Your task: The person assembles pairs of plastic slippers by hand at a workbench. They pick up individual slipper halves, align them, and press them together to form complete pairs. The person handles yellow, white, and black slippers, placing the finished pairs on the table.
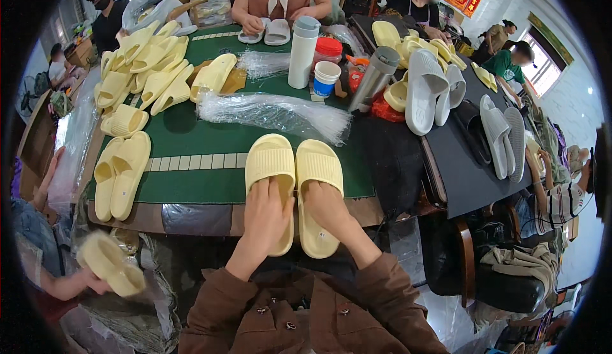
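Two pale yellow slide slippers stand side by side at the table's near edge, toes pointing away from me. My left hand [265, 210] has its fingers tucked under the strap of the left slipper [270, 161]. In the same way, my right hand [325, 208] reaches into the right slipper [320, 169]; its fingertips are hidden beneath the strap. Both heels overhang the edge toward my body. Just beyond the toes lies a bundle of clear plastic fasteners [274, 113]. To the left another yellow pair [122, 175] rests on the green mat [191, 185].
A heap of yellow slippers [150, 60] fills the far left. A white bottle [303, 54], a paper cup [325, 80] and a steel tumbler [376, 76] stand beyond the fasteners. Grey slippers [426, 89] lie right. At lower left, another person's hand [95, 282] holds a yellow slipper.
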Demonstrator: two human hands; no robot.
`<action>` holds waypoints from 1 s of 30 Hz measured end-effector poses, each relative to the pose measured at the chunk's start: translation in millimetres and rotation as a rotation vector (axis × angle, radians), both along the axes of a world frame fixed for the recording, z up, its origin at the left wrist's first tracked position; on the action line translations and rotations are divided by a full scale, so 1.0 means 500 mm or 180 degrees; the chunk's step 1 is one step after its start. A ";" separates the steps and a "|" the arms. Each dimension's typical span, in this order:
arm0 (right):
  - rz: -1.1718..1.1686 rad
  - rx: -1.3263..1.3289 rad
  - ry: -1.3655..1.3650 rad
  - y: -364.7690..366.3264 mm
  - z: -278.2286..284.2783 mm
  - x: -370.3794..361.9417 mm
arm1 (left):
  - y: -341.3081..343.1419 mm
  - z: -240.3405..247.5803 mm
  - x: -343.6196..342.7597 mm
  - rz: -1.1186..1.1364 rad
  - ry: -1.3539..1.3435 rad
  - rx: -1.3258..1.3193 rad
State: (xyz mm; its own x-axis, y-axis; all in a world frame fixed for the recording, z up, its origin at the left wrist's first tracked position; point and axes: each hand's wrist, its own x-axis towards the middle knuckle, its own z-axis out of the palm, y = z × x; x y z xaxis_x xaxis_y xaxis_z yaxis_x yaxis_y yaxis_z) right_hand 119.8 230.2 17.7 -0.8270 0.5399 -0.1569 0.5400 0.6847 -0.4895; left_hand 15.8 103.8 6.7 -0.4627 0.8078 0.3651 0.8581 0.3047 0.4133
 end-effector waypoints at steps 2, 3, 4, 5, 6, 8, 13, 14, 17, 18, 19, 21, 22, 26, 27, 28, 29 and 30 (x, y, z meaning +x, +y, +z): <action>0.0623 0.1092 -0.0287 0.020 -0.032 -0.016 | 0.010 -0.011 0.002 -0.0181 -0.0018 -0.0123; 0.0928 0.1639 -0.0437 0.033 -0.054 -0.021 | 0.015 -0.016 0.002 -0.0276 -0.0029 -0.0183; 0.0933 0.1849 -0.0272 0.044 -0.079 -0.024 | 0.023 -0.021 -0.004 -0.0313 -0.0272 -0.0428; 0.0939 0.2063 -0.0101 0.054 -0.101 -0.025 | 0.033 -0.019 -0.014 -0.0345 -0.0513 -0.0669; 0.0941 0.2277 0.0070 0.065 -0.124 -0.025 | 0.043 -0.014 -0.023 -0.0378 -0.0753 -0.0908; 0.0933 0.2701 0.0398 0.079 -0.150 -0.021 | 0.062 -0.006 -0.029 -0.0441 -0.0700 -0.0891; 0.0515 0.0606 0.0514 0.059 -0.089 -0.027 | 0.100 -0.019 -0.038 -0.0366 -0.1432 -0.1201; 0.0394 0.0371 0.0694 0.058 -0.084 -0.026 | 0.105 -0.020 -0.036 -0.0326 -0.1365 -0.1233; 0.0119 -0.0210 0.0815 0.044 -0.050 -0.024 | 0.110 -0.050 -0.019 -0.0055 -0.0876 -0.0865; 0.0045 -0.0382 0.0785 0.040 -0.042 -0.025 | 0.108 -0.061 -0.014 0.0062 -0.0664 -0.0664; -0.0006 -0.0495 0.0735 0.041 -0.041 -0.022 | 0.109 -0.058 -0.011 0.0034 -0.0691 -0.0645; -0.0107 -0.0722 0.0638 0.041 -0.041 -0.011 | 0.110 -0.048 -0.007 -0.0021 -0.0741 -0.0606; -0.0116 -0.0698 0.0768 0.033 -0.037 -0.005 | 0.107 -0.050 -0.008 0.0003 -0.0662 -0.0637; 0.0109 0.0433 0.1640 -0.017 -0.023 0.048 | 0.103 -0.063 -0.010 -0.0004 -0.0425 -0.0614; 0.0249 0.0973 0.1945 -0.027 -0.020 0.059 | 0.103 -0.065 -0.010 -0.0016 -0.0377 -0.0574; 0.0282 0.1037 0.1810 -0.038 -0.002 0.071 | 0.104 -0.065 -0.009 0.0025 -0.0389 -0.0603; 0.0310 0.1096 0.1674 -0.054 0.026 0.084 | 0.106 -0.063 -0.008 0.0064 -0.0403 -0.0639; 0.0344 0.1150 0.1537 -0.063 0.046 0.092 | 0.105 -0.062 -0.008 0.0109 -0.0418 -0.0676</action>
